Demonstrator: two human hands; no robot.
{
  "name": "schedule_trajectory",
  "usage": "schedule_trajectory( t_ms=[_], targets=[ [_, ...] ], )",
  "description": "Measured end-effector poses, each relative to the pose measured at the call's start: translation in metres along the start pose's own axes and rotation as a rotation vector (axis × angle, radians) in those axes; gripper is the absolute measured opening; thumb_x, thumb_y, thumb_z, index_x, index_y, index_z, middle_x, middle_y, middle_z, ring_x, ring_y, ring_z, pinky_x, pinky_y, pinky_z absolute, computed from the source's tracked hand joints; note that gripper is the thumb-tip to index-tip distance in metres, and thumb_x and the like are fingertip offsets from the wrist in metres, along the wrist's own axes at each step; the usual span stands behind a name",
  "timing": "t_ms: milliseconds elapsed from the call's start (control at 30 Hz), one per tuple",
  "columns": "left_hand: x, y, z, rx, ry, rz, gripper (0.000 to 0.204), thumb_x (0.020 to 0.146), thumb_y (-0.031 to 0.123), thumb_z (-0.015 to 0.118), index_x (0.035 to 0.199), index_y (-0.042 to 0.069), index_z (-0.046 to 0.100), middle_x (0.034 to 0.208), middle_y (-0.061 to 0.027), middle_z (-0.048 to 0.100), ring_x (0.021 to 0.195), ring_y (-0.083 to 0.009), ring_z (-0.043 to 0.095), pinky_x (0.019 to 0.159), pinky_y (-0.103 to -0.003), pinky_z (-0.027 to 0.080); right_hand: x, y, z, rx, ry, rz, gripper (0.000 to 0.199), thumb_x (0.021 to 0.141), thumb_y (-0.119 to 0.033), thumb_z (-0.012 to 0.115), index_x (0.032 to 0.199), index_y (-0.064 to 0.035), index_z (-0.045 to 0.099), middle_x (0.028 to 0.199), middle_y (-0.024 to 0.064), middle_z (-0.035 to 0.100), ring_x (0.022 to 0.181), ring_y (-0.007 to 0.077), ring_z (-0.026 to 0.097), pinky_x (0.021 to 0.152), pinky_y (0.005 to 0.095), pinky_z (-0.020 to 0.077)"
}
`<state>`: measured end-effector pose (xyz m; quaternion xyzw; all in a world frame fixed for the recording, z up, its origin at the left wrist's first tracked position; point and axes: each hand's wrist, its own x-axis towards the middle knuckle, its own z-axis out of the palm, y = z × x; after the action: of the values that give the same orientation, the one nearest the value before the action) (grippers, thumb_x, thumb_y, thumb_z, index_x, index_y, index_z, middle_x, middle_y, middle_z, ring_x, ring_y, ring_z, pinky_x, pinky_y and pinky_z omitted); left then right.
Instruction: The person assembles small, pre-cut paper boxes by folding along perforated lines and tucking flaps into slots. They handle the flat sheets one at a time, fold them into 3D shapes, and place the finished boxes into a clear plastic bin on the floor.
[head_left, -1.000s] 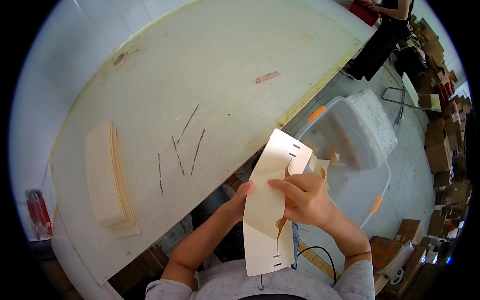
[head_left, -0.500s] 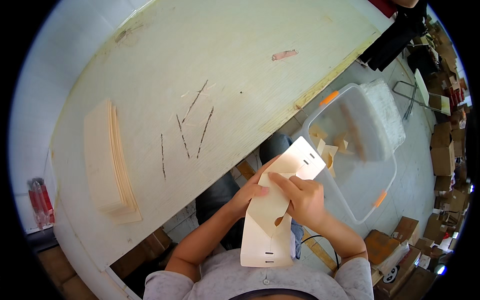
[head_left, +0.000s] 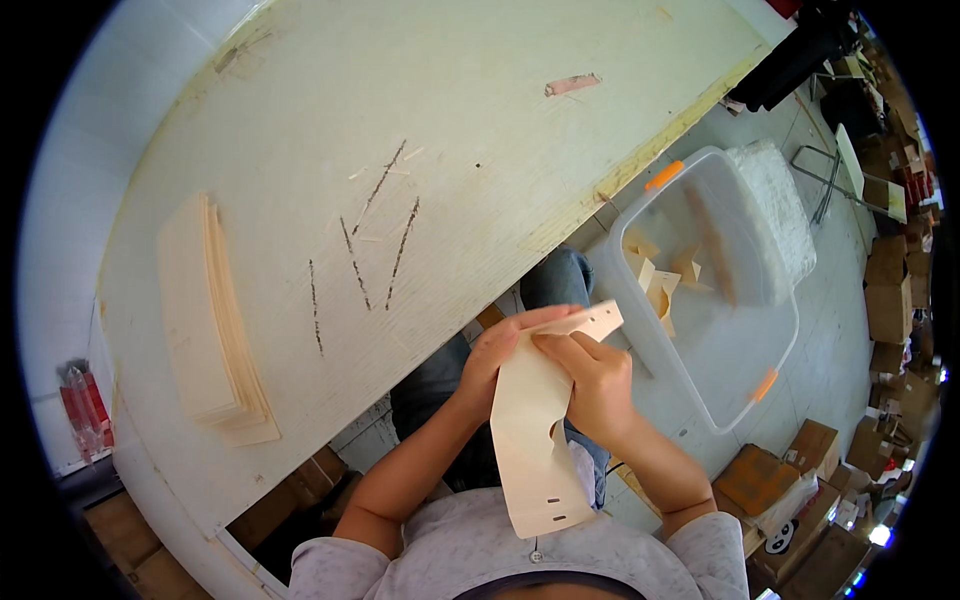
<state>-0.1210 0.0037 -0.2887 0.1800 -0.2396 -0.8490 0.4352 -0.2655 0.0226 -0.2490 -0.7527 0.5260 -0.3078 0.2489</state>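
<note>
Between my hands, in front of my chest, is a cream cardboard piece [head_left: 535, 430] with small slots near both ends and a round cut-out on its right edge. My left hand [head_left: 505, 345] grips its upper left part, fingers laid along behind the top end. That top end is bent over and slants up to the right. My right hand [head_left: 595, 380] presses the right side near the bend, its fingers curled with the thumb side against the card. Both hands hold the same piece. The fingertips behind the card are hidden.
A stack of flat cream card sheets [head_left: 205, 330] lies on the table [head_left: 450, 120] at left. Right of my knees stands a clear plastic bin [head_left: 745, 370] with orange handles, holding several folded card pieces [head_left: 660, 290]. Cardboard boxes [head_left: 815, 450] crowd the far right.
The card's top end, flatter and facing up before, is now bent over and seen nearly edge-on. My left fingers have moved along it, and the lower part has turned slightly.
</note>
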Motion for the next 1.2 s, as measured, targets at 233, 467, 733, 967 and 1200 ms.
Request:
schedule_trajectory(
  t_ms=[233,467,733,967,1200],
  targets=[
    [-0.003,-0.004,0.007,-0.105,0.009,0.028,0.075,0.077,0.039,0.057,0.136,0.002,0.029,0.13,-0.0136,0.043,0.115,-0.0206,0.047,0.094,-0.032,0.04,-0.001,-0.002,0.013,-0.01,0.136,0.081,0.042,0.054,-0.005,0.07,0.095,-0.0066,0.06,0.071,0.0084,0.06,0.054,0.026,0.058,0.047,0.0317,0.0448],
    [-0.002,-0.005,0.004,-0.045,0.022,-0.008,0.072,0.076,0.034,0.056,0.136,0.004,0.028,0.124,-0.0112,0.046,0.11,-0.0185,0.049,0.091,-0.031,0.041,-0.002,-0.002,0.01,0.085,0.15,0.204,0.028,0.062,0.003,0.063,0.09,-0.0022,0.06,0.069,0.0113,0.06,0.056,0.0233,0.059,0.051,0.0276,0.0453],
    [-0.01,-0.014,-0.012,-0.047,0.097,-0.045,0.075,0.076,0.045,0.052,0.134,0.004,0.029,0.122,-0.0119,0.046,0.107,-0.0207,0.05,0.089,-0.033,0.042,0.003,0.0,0.011,-0.039,0.191,0.148,0.028,0.059,0.002,0.064,0.087,-0.0027,0.06,0.064,0.0079,0.058,0.05,0.0206,0.054,0.046,0.0266,0.042],
    [-0.019,-0.028,-0.014,-0.393,0.075,-0.123,0.078,0.071,0.058,0.053,0.123,0.002,0.04,0.109,-0.0133,0.052,0.098,-0.0235,0.055,0.079,-0.036,0.048,0.008,-0.015,0.005,0.059,0.113,0.154,0.039,0.055,0.003,0.063,0.093,-0.0033,0.058,0.074,0.0084,0.058,0.054,0.0205,0.055,0.048,0.0267,0.0429],
    [-0.007,-0.01,-0.006,-0.38,0.054,-0.09,0.08,0.07,0.057,0.054,0.125,0.0,0.038,0.114,-0.0165,0.05,0.101,-0.0275,0.054,0.081,-0.038,0.047,0.02,-0.016,-0.02,0.241,-0.111,0.136,0.053,0.054,0.01,0.054,0.105,-0.0045,0.054,0.086,0.0118,0.056,0.076,0.0307,0.054,0.066,0.0346,0.0449]
  ],
)
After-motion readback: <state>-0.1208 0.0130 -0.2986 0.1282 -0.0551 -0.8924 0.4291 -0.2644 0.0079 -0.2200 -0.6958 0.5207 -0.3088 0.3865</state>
